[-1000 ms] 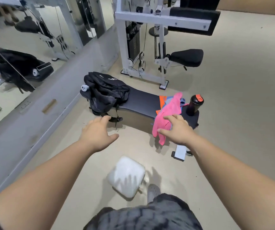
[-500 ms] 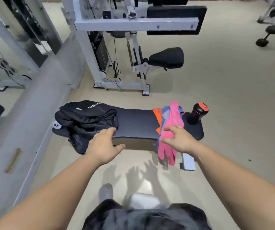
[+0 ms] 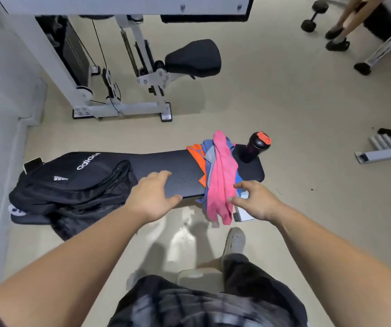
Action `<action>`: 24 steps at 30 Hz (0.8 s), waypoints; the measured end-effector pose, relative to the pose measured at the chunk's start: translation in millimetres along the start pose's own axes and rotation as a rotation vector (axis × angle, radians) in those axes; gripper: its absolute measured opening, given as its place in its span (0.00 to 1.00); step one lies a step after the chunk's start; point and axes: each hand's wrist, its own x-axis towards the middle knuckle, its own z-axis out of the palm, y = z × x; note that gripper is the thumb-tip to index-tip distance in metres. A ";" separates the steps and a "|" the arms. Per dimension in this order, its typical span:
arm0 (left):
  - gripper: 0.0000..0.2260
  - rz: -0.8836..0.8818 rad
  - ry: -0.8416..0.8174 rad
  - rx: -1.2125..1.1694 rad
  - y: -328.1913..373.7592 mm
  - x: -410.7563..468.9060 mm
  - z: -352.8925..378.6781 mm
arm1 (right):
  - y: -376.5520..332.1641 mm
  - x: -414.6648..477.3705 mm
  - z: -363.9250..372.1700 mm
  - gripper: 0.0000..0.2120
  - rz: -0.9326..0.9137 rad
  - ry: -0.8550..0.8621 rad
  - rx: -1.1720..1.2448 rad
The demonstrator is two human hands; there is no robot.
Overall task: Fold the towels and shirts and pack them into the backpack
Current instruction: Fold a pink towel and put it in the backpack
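Nearest, both hands are out over the near edge of the bench [image 3: 166, 161], empty and well apart. Left hand [image 3: 153, 197]: fingers spread flat above the bare pad, between backpack and cloths; contact cannot be confirmed. Right hand [image 3: 256, 201]: fingers loosely curved, thumb and forefinger parted, just beside the hanging end of the pink towel [image 3: 221, 180]; no grip made yet. The towel lies topmost on a heap at the right end, draped over the near edge, with a blue cloth [image 3: 207, 149] and an orange shirt [image 3: 197, 154] under it. Backpack [image 3: 72, 182] sits slumped on the left end, part of it sagging off the near edge; whether its mouth is open cannot be told. Bottle [image 3: 254, 147] stands upright at the far right corner, just beside the heap. Judged risks: a pull on the towel may drag the lower cloths to the floor, and a sideways tug may knock the bottle over. Count: one backpack, one bottle, one pink towel, at least two other cloths; nothing folded, nothing packed.
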 end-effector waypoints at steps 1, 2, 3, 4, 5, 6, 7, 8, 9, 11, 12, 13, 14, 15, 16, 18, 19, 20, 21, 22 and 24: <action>0.33 -0.017 -0.017 0.000 6.6 12.6 8.3 | 7.1 13.6 -3.7 0.28 -0.005 -0.011 0.004; 0.33 -0.044 -0.036 -0.009 13.6 25.1 17.1 | 14.8 27.9 -7.8 0.28 -0.021 -0.025 0.003; 0.33 -0.075 -0.045 -0.025 21.2 38.4 26.5 | 23.8 44.4 -12.7 0.29 -0.043 -0.048 0.002; 0.33 -0.102 -0.047 -0.041 29.5 52.7 36.6 | 33.1 62.1 -17.7 0.31 -0.058 -0.073 -0.004; 0.33 -0.124 -0.048 -0.058 37.3 66.6 47.3 | 43.0 79.9 -21.8 0.32 -0.067 -0.090 -0.004; 0.34 -0.141 -0.052 -0.071 44.9 80.4 57.9 | 52.3 97.8 -24.8 0.31 -0.067 -0.103 -0.006; 0.35 -0.142 -0.055 -0.077 51.7 94.5 68.8 | 62.0 116.1 -25.2 0.30 -0.067 -0.110 -0.007; 0.36 -0.132 -0.064 -0.078 57.6 108.4 79.0 | 70.9 133.7 -23.3 0.29 -0.060 -0.113 -0.005; 0.35 -0.111 -0.075 -0.074 62.3 124.4 89.4 | 80.3 152.2 -18.8 0.28 -0.046 -0.110 -0.001; 0.26 -0.055 -0.088 -0.049 62.5 161.4 113.8 | 97.5 189.7 -4.4 0.28 -0.022 -0.106 0.000; 0.21 -0.025 -0.091 -0.019 59.4 180.3 127.6 | 106.2 207.9 5.7 0.28 -0.011 -0.112 0.005; 0.18 0.007 -0.099 0.018 54.9 199.3 142.5 | 115.6 225.8 16.8 0.28 0.005 -0.114 0.027; 0.16 0.041 -0.119 0.061 49.3 218.8 159.3 | 124.7 243.7 28.6 0.29 0.025 -0.107 0.058; 0.16 0.083 -0.132 0.107 42.7 237.4 178.2 | 133.5 261.1 41.1 0.30 0.042 -0.090 0.096; 0.18 0.137 -0.136 0.155 35.3 256.5 199.1 | 142.2 277.6 53.6 0.29 0.058 -0.067 0.137; 0.29 0.235 -0.127 0.269 22.1 290.0 242.2 | 160.7 306.7 77.9 0.28 0.079 -0.010 0.223; 0.32 0.275 -0.089 0.343 16.5 304.9 262.2 | 170.6 319.3 88.4 0.27 0.100 0.023 0.279; 0.33 0.316 -0.034 0.415 12.4 317.5 279.4 | 179.2 329.9 96.8 0.25 0.138 0.060 0.349; 0.34 0.355 0.022 0.464 9.0 329.0 293.2 | 186.6 339.1 103.2 0.22 0.173 0.098 0.432; 0.34 0.398 0.075 0.489 6.2 338.7 304.4 | 194.0 347.1 108.4 0.19 0.191 0.141 0.510; 0.34 0.512 0.184 0.463 0.0 355.1 324.0 | 206.2 361.1 115.2 0.13 0.157 0.233 0.603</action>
